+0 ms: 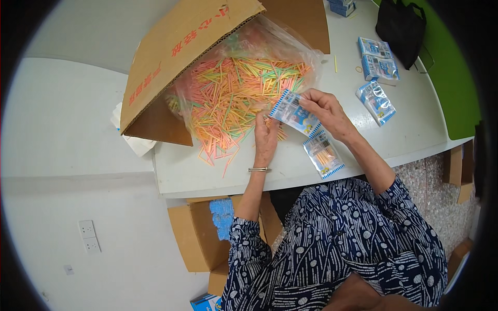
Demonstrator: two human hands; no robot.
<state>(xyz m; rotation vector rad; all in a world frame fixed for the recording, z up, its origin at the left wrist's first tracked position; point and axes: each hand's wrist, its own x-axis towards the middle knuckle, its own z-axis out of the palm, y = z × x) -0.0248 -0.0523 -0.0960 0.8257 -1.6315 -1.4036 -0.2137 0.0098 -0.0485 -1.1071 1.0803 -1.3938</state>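
Observation:
My right hand [328,111] pinches a flat blue-and-white plastic packet [294,112] by its upper right part, tilted over the near edge of a loose heap of thin pastel sticks [236,96]. At the packet's left end is my left hand [265,137], thumb up and fingers curled round a few thin sticks [281,133]; its fingertips are partly hidden. The heap, in pink, yellow, orange and green, spills from a clear plastic bag [306,49]. Below the held packet, another packet [323,154] with sticks showing through its window lies on the table.
A big cardboard box [192,41] lies open around the bag. More packets [377,102] lie at the right, near a black bag [399,28] and a rubber band [358,69]. Below the white table's [207,184] front edge stands an open carton [197,233] with blue contents.

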